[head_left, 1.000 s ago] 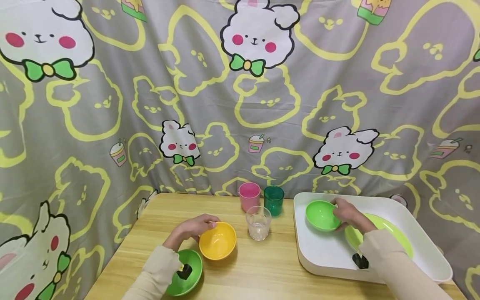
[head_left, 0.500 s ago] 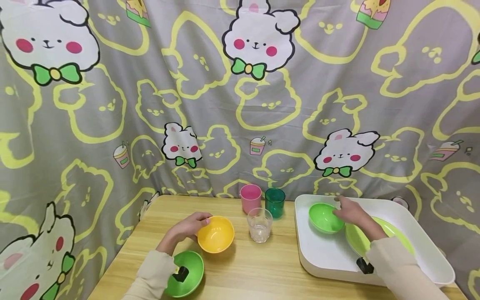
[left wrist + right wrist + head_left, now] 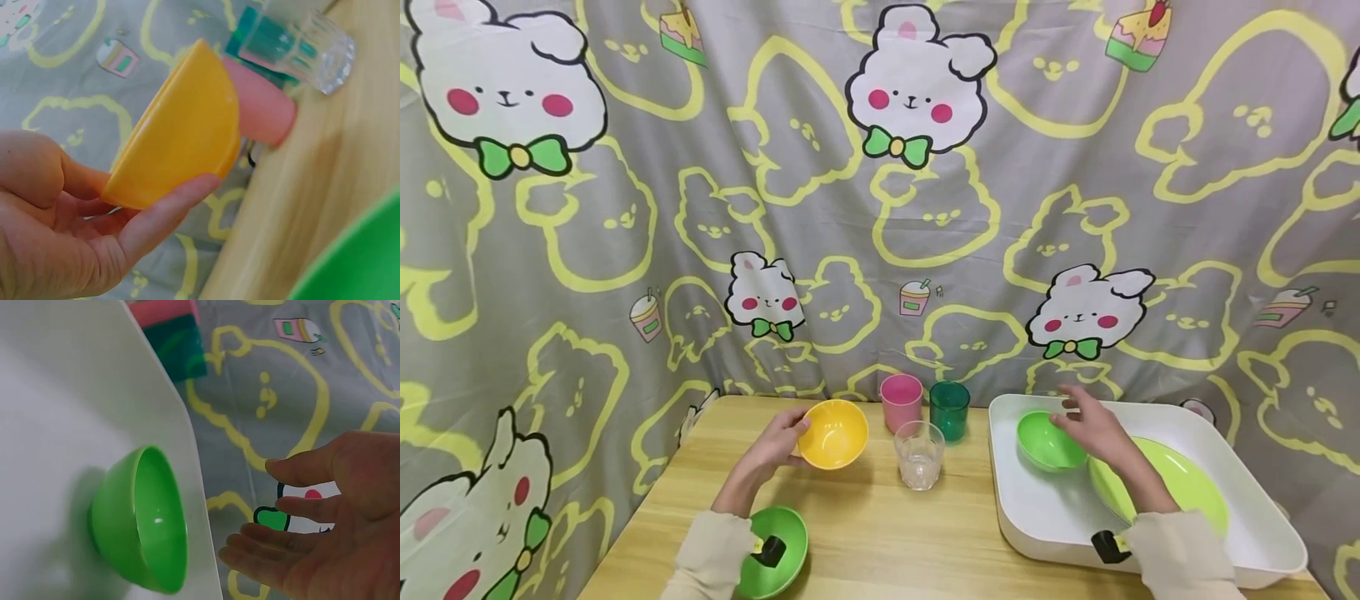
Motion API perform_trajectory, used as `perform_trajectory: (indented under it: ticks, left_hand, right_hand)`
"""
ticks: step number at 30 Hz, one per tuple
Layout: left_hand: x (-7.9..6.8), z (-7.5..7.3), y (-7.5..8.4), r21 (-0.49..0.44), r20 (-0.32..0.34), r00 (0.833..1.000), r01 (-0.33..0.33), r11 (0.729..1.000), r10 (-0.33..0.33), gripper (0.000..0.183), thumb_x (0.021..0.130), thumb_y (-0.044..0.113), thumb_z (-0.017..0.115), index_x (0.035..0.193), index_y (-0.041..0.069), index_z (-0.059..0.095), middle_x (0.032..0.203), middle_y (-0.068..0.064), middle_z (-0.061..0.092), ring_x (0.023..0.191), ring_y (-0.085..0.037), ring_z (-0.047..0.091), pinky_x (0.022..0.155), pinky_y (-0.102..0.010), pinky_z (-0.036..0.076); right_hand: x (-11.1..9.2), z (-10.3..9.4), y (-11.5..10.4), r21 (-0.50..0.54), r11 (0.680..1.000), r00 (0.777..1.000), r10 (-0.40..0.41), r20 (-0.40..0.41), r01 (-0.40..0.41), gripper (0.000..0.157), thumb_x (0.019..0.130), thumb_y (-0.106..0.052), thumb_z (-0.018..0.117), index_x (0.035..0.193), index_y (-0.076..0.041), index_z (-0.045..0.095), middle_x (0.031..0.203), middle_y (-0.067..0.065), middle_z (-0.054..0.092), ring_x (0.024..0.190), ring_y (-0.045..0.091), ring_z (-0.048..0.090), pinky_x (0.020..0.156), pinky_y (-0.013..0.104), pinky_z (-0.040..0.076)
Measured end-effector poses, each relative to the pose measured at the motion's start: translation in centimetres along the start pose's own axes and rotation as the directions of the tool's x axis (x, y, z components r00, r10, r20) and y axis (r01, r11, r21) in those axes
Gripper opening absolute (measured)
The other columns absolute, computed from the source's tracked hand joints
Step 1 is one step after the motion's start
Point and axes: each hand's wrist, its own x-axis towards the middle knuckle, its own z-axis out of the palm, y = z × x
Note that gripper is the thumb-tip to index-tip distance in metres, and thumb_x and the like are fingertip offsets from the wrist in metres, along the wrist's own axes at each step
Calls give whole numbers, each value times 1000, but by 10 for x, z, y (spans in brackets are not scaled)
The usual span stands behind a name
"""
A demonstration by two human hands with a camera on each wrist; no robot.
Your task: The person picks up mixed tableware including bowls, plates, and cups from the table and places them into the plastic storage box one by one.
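Observation:
A yellow bowl (image 3: 835,435) is lifted off the table, its left rim pinched by my left hand (image 3: 778,440). The left wrist view shows the yellow bowl (image 3: 181,134) side-on, thumb and fingers on its edge. Inside the white tray (image 3: 1026,521) sits a small green bowl (image 3: 1051,442). My right hand (image 3: 1101,433) hovers over that bowl's right side, fingers spread and holding nothing. In the right wrist view the hand (image 3: 325,519) stands apart from the green bowl (image 3: 140,519). A lime green plate (image 3: 1187,483) lies in the tray, partly behind the right forearm.
A clear glass (image 3: 919,458), a pink cup (image 3: 901,404) and a dark green cup (image 3: 950,412) stand close together left of the tray. Another green bowl (image 3: 786,546) sits under my left sleeve. A patterned curtain (image 3: 850,208) hangs behind the table.
My left hand has raised the yellow bowl and moved it back, away from me. My right hand has let go of the small green bowl and lifted off it.

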Motion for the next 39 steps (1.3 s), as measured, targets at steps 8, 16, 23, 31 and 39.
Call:
perform_trajectory:
  ticks: [8,16,23,31,39]
  left_hand:
    - [-1,8,17,-140,-118,991,-74,987,57,43,111,6,33,152,-7,36,139,-31,42,111,-41,60,74,-49,63]
    - [-1,19,31,-278,-201,978,-114,954,58,44,111,4,32,155,-5,31,146,-26,35,126,-45,49,79,-50,62]
    - [1,29,32,-325,-241,968,-141,935,62,44,111,4,34,154,-5,32,143,-26,36,123,-41,49,79,-49,63]
    - [0,40,28,-318,-267,959,-184,930,98,44,110,5,39,153,-5,36,140,-27,40,118,-40,55,75,-48,63]
    - [-2,50,23,-335,-259,959,-198,921,112,42,110,5,41,151,-5,41,139,-26,42,116,-40,57,76,-48,63]
  right_hand:
    - [-5,10,-6,106,994,995,19,-98,-9,61,104,-14,59,152,10,30,141,44,43,126,60,48,102,66,46]
    - [-11,18,-12,194,980,978,-8,-207,49,60,105,-13,59,154,6,31,143,39,46,127,57,50,104,65,44]
    - [-11,28,-27,293,951,965,-20,-263,99,58,105,-14,58,156,2,33,144,32,48,129,48,53,93,8,43]
    - [-5,44,-42,358,911,939,-79,-334,205,59,104,-11,61,156,1,36,146,29,49,129,45,53,91,3,42]
    - [-10,59,-53,386,894,924,-74,-374,228,60,102,-12,66,156,-6,39,146,22,50,132,41,52,91,3,43]
